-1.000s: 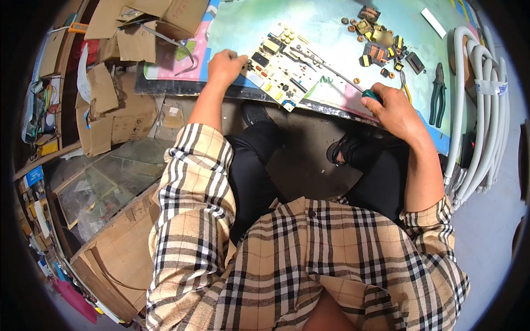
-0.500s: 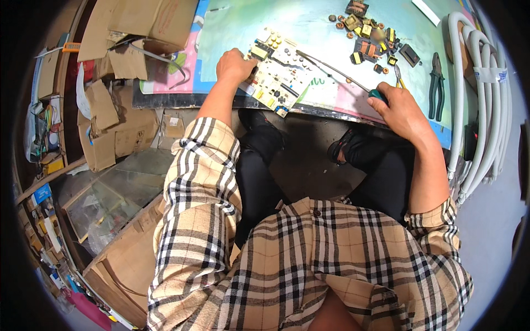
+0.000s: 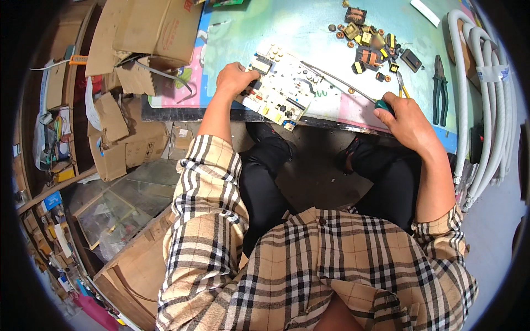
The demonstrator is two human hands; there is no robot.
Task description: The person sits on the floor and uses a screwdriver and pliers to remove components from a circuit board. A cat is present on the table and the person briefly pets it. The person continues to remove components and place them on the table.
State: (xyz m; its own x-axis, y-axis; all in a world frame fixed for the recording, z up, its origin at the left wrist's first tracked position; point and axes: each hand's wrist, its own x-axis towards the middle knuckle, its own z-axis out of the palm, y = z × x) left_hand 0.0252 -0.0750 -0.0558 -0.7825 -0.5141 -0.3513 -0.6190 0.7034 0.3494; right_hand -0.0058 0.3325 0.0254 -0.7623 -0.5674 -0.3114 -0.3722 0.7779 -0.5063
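My left hand (image 3: 236, 80) grips the left edge of a pale circuit board (image 3: 273, 96) at the table's front edge, its fingers closed on it. Small components stand on the board's upper face. My right hand (image 3: 407, 121) is wrapped round the green handle of a screwdriver (image 3: 353, 89). The long shaft points left, with its tip over the far right part of the board; whether it touches a component I cannot tell.
Removed coils and transformers (image 3: 369, 55) lie in a heap at the far right. Pliers with dark green handles (image 3: 440, 94) and a yellow-handled tool (image 3: 402, 85) lie nearby. Coiled white tubing (image 3: 486, 99) hangs at the right. Cardboard boxes (image 3: 160, 33) stand at the left.
The whole view has shifted slightly, so the table sits lower. The board is turned or tilted a little differently under my left hand. Both hands keep their holds.
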